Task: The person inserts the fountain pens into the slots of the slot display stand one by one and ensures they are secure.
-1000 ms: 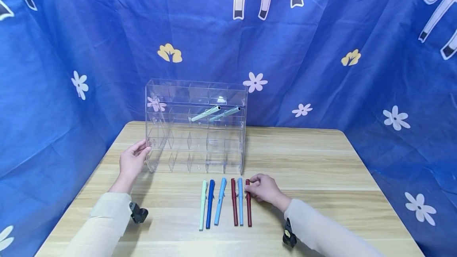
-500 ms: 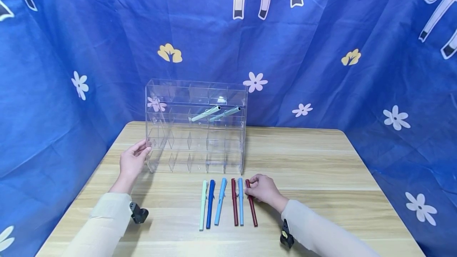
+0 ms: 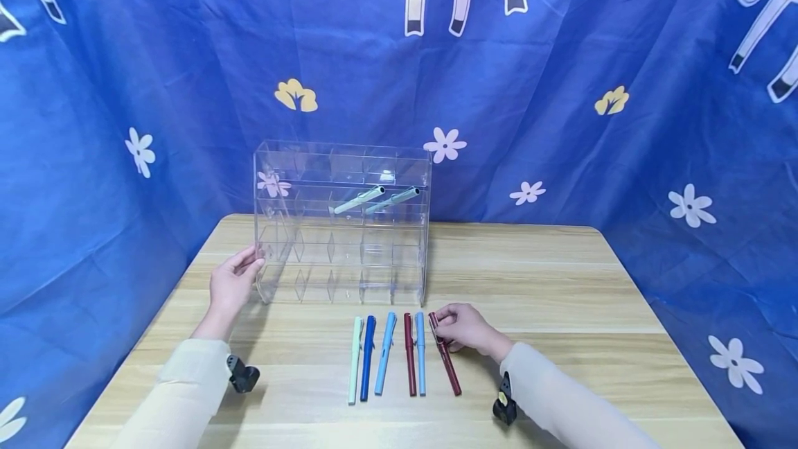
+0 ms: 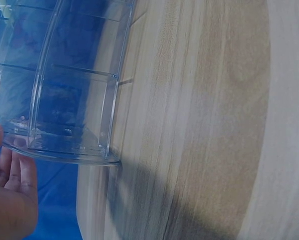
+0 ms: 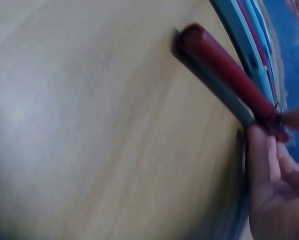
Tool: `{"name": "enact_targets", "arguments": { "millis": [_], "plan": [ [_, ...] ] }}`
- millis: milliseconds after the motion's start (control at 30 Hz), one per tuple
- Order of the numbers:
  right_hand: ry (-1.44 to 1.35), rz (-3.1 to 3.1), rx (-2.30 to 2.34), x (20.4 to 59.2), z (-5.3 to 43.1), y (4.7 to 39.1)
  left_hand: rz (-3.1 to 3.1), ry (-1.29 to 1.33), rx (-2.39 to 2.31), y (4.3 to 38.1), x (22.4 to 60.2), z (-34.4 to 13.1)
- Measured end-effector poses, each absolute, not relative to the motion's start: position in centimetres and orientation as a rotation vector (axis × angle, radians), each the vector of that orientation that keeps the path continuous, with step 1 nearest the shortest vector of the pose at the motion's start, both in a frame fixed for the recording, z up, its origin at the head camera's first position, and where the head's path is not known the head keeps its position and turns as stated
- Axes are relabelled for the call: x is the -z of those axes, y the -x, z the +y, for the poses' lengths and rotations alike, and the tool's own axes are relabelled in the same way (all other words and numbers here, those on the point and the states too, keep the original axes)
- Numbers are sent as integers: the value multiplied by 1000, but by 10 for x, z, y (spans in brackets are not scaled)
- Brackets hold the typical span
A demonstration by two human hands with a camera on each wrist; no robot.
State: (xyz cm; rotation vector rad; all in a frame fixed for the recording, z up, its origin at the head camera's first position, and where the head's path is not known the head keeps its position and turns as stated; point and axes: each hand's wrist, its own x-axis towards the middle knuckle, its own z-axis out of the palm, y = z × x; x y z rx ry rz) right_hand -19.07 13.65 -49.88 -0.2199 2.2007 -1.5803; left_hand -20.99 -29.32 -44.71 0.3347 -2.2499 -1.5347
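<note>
A clear acrylic display rack (image 3: 346, 255) with several compartments stands on the table. My left hand (image 3: 231, 289) holds its left side edge, thumb in front and fingers on the outer side, as the left wrist view (image 4: 14, 195) shows. Two pens, one mint green (image 3: 360, 199) and one pale blue (image 3: 393, 199), lie slanted in an upper tier. With thumb and fingers my right hand (image 3: 466, 328) pinches a dark red pen (image 3: 450, 369) near its clip end. In the right wrist view that red pen (image 5: 224, 67) angles out from the fingertips, its far end close over the tabletop.
Left of the held pen, several more lie in a row: light blue (image 3: 420, 355), dark red (image 3: 409, 355), another light blue (image 3: 385, 355), dark blue (image 3: 367, 359) and mint green (image 3: 355, 362). A blue patterned curtain (image 3: 530, 102) surrounds the wooden table (image 3: 530, 262).
The dark red pen in my right hand has turned, its lower end swinging to the right away from the row. My left hand and the rack have stayed in place.
</note>
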Motion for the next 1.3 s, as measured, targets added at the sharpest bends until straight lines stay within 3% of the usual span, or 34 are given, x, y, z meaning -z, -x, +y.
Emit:
{"name": "enact_targets", "arguments": {
  "millis": [400,833,1067,1300],
  "plan": [
    [391,1885,1682,487,153,203,-2260,-363,1526,210,449,-292],
    [516,1885,1871,433,160,221,-2247,-357,1543,209,451,-293],
    [480,1928,2153,405,157,233,-2240,-339,1557,210,451,-294],
    [620,2036,2424,389,148,241,-2243,-331,1557,210,450,-293]
  ]
}}
